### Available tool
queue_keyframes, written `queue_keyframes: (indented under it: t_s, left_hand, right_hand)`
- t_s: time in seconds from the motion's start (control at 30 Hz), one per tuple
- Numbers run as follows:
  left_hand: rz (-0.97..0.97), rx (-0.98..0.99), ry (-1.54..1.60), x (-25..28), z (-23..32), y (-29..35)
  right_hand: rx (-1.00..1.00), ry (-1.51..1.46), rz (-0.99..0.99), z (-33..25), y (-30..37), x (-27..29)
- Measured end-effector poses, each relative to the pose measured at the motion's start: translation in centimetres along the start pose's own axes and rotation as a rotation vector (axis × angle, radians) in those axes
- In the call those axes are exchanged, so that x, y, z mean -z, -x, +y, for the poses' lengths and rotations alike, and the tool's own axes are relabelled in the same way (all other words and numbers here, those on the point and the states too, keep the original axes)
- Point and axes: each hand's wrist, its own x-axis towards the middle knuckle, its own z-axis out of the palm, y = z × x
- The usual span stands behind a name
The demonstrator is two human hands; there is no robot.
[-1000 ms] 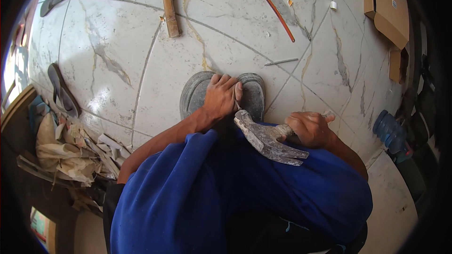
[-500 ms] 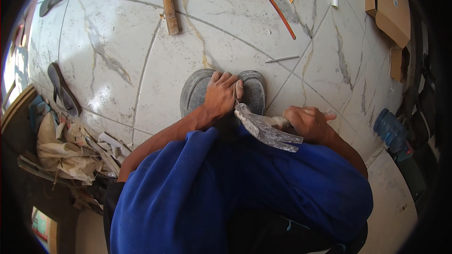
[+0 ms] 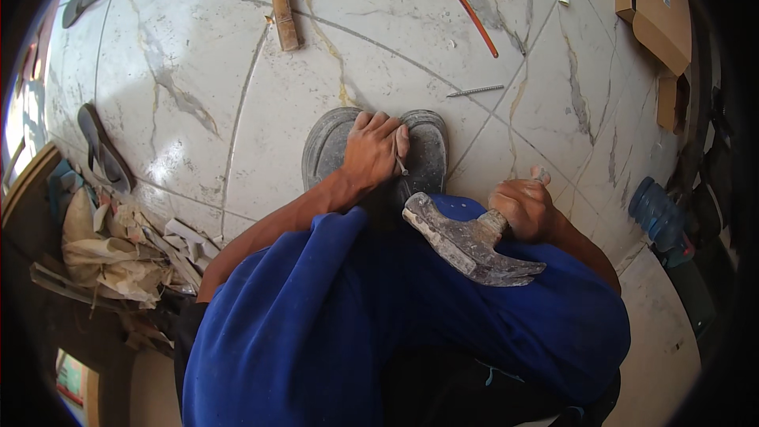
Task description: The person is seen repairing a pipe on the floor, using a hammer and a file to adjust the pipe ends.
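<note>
My left hand [image 3: 373, 149] is closed in front of my grey, dusty shoes [image 3: 322, 154], pinching what looks like a nail [image 3: 403, 166]. Its head end pokes out from the fingers toward me, while the rest is hidden by the hand. In my right hand [image 3: 524, 207] is a worn claw hammer [image 3: 462, 243], gripped by the handle close to the head. The hammer's striking face is just below the nail and apart from it. Its claw points right, over my blue-clothed leg.
On the tiled floor ahead lie a ridged nail or screw [image 3: 474, 91], a red and black rod [image 3: 466, 12], a wooden bar [image 3: 281, 4] and small scraps. Flip-flops [image 3: 103, 150] and a debris heap [image 3: 111, 261] are left; a cardboard box [image 3: 662, 16] and blue bottle [image 3: 658, 213], right.
The hammer head has drawn back from the nail, down and to the right, and my right hand has shifted slightly right with it. My left hand stays nearly in place.
</note>
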Motion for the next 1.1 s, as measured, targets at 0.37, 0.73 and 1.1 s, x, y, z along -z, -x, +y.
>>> queue_keyframes:
  t_s: [0.37, 0.73, 1.1]
  left_hand:
    - [-0.043, -0.003, 0.004, 0.2, -0.1, 0.1]
    - [-0.219, 0.130, 0.444, 1.8, -0.8, 0.6]
    - [-0.239, 0.025, 0.588, 2.4, -0.1, 0.1]
  right_hand:
    - [-0.125, -0.081, 0.028, -0.1, 0.8, -0.6]
    - [-0.379, -0.145, 0.037, 0.3, 3.3, -0.9]
    - [-0.288, -0.237, 0.087, 0.4, 2.9, -0.7]
